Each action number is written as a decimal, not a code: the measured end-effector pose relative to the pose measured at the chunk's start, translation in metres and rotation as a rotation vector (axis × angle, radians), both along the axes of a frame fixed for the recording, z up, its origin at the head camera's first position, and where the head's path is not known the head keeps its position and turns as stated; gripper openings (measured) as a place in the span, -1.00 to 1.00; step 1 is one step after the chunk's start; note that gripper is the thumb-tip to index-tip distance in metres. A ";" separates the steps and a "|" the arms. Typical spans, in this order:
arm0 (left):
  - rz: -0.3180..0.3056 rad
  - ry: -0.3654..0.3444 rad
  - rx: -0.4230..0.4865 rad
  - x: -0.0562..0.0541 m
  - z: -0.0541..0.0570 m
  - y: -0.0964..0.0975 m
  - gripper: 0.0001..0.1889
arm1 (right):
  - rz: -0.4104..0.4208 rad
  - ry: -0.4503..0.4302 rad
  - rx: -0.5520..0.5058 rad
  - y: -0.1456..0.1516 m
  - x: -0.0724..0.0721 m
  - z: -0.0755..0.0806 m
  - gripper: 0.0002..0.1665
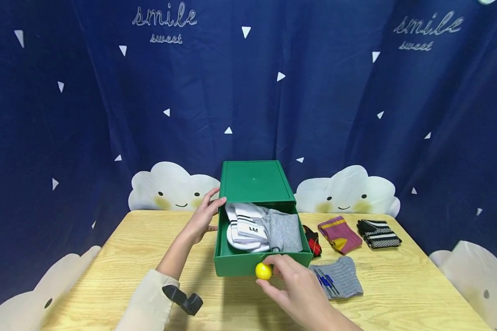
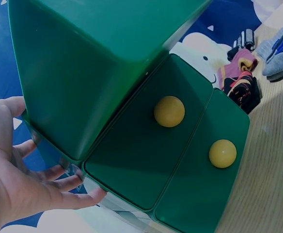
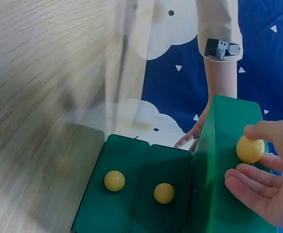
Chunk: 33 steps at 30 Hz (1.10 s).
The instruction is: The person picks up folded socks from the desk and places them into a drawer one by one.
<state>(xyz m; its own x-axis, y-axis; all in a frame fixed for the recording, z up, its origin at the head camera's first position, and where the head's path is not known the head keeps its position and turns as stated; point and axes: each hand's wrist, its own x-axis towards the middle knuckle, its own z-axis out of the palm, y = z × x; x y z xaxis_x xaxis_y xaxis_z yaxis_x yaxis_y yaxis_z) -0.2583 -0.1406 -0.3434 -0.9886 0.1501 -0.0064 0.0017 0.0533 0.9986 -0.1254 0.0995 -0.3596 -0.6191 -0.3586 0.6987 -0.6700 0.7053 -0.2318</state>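
Note:
A green drawer cabinet (image 1: pixel 252 181) stands on the table with its top drawer (image 1: pixel 236 267) pulled out toward me. White socks with black stripes (image 1: pixel 250 230) and a plain grey sock (image 1: pixel 286 232) lie folded inside that drawer. My right hand (image 1: pixel 291 280) pinches the drawer's round yellow knob (image 3: pixel 250 149) between thumb and fingers. At the cabinet's left side, my left hand (image 1: pixel 200 220) rests its spread fingers against the wall. In the left wrist view, two lower drawers are closed, each with a yellow knob (image 2: pixel 169 111).
To the right on the wooden table (image 1: pixel 120 271) lie a grey sock with blue marks (image 1: pixel 343 278), a black-and-red sock (image 1: pixel 314 242), a pink-and-yellow sock (image 1: pixel 340 235) and a black-and-white striped sock (image 1: pixel 378 234). A dark blue curtain (image 1: pixel 248 92) hangs behind the cabinet.

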 end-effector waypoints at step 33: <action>0.014 -0.006 0.004 -0.001 0.000 -0.001 -0.35 | 0.035 -0.268 -0.343 -0.023 -0.070 -0.002 -0.63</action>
